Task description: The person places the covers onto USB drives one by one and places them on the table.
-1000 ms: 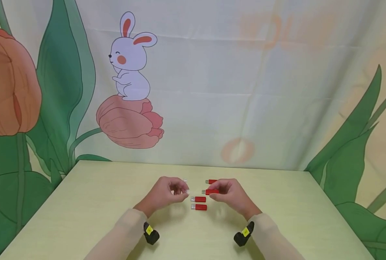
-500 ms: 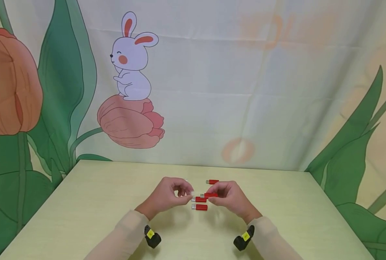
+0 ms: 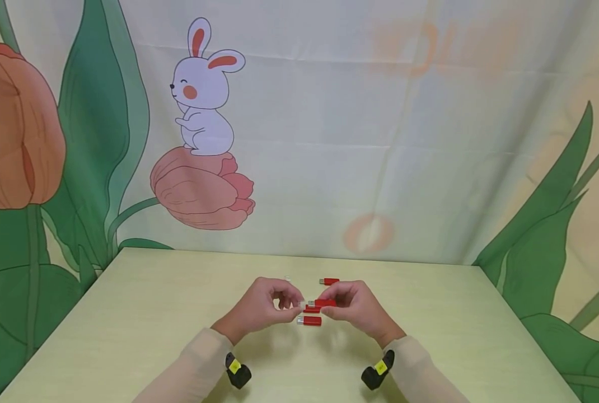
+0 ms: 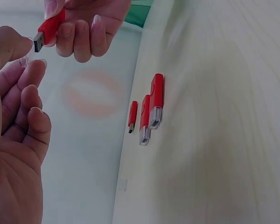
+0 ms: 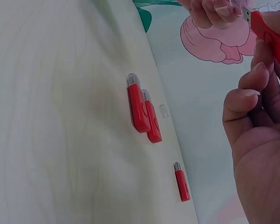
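Observation:
My right hand (image 3: 352, 299) pinches a red USB stick (image 4: 51, 28) by its body, its bare metal plug (image 4: 38, 42) pointing at my left hand (image 3: 271, 302). Between thumb and forefinger the left hand holds a small clear cap (image 4: 26, 59), its mouth right at the tip of the plug. Both hands are raised over the table, close together. Beneath them lie two red USB sticks with clear caps on, the nearer capped stick (image 3: 309, 321) and a farther capped stick (image 5: 151, 116) partly covered by the held one in the head view.
Farther back on the pale table (image 3: 128, 336) lies an uncapped red USB stick (image 3: 329, 281), with a loose clear cap (image 5: 164, 111) to its left. A printed cloth (image 3: 299, 140) with a rabbit and tulips hangs behind the table's back edge.
The hands have drawn together: the left moved right with the clear cap, the right came slightly nearer with the USB stick. Plug and cap now almost meet. The sticks on the table have stayed put.

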A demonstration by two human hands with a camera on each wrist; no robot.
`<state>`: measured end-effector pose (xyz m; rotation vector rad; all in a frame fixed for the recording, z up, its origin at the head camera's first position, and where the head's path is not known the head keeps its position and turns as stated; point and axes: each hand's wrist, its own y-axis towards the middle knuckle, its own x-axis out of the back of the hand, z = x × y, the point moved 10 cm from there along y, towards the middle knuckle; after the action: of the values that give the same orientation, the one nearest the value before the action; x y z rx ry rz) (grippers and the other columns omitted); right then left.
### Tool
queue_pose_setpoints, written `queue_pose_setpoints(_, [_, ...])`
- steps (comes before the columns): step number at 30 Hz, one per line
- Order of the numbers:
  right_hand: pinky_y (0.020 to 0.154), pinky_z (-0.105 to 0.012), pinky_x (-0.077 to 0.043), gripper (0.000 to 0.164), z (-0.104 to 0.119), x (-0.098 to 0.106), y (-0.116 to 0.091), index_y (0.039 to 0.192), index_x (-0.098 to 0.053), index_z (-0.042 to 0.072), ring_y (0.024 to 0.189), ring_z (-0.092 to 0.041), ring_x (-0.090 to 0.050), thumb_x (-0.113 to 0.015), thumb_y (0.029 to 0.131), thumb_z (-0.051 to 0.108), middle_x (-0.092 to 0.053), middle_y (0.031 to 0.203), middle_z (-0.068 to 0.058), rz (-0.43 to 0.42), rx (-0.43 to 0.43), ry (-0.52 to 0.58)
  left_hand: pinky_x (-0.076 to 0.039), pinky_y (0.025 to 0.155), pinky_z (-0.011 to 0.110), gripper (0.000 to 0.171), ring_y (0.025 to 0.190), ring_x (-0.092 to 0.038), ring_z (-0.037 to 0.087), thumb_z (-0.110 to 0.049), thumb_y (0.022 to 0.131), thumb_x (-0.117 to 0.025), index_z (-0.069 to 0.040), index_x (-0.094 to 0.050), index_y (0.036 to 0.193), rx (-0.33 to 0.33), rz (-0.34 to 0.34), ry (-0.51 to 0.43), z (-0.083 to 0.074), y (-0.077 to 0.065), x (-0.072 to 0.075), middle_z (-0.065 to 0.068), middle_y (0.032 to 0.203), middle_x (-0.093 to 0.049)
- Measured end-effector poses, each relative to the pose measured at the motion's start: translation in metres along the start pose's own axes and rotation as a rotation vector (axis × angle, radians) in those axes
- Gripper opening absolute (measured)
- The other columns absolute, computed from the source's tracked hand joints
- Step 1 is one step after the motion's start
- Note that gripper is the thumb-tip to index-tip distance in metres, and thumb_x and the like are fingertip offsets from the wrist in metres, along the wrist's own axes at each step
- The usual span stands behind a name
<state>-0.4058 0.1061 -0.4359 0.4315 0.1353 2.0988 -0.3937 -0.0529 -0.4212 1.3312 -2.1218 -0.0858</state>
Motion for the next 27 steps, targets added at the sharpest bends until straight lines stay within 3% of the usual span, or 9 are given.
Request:
queue_pose_setpoints(9, [0.07,-0.022,-0.055,0.018,0.0041,-0.005,-0.0005,0.105,-0.073,-0.005,0.077,-0.008,-0.065,-0.077,0.089,0.001,-0.074,0.094,0.003,0.015,0.02,0.022,-0.051,0.067,0.024,0.011,0.075,-0.058,0.014,-0.014,0.085,-0.082,-0.018,-0.078,0.094,-0.03,-0.009,0.01,-0.0039,0.0005,-0.0016,-0.002,0.08,-0.068])
queue_pose_setpoints(19, [0.07,-0.022,-0.056,0.02,0.0039,-0.0057,-0.0004,0.105,-0.072,-0.006,0.078,-0.009,-0.065,-0.078,0.088,0.004,-0.075,0.095,0.005,0.02,0.004,0.03,-0.052,0.067,0.023,0.012,0.075,-0.058,0.014,-0.013,0.085,-0.083,-0.018,-0.077,0.094,-0.036,-0.011,0.012,-0.0037,0.0003,-0.0019,-0.002,0.081,-0.069])
queue_pose_setpoints(27, [0.069,-0.022,-0.055,0.017,0.0066,-0.0057,0.0001,0.105,-0.073,-0.005,0.077,-0.008,-0.064,-0.075,0.089,0.0,-0.074,0.096,-0.013,0.025,0.018,0.024,-0.051,0.067,0.022,0.013,0.077,-0.06,0.019,-0.012,0.085,-0.082,-0.018,-0.077,0.095,-0.029,-0.015,0.019,-0.0053,0.0005,-0.001,-0.002,0.084,-0.071])
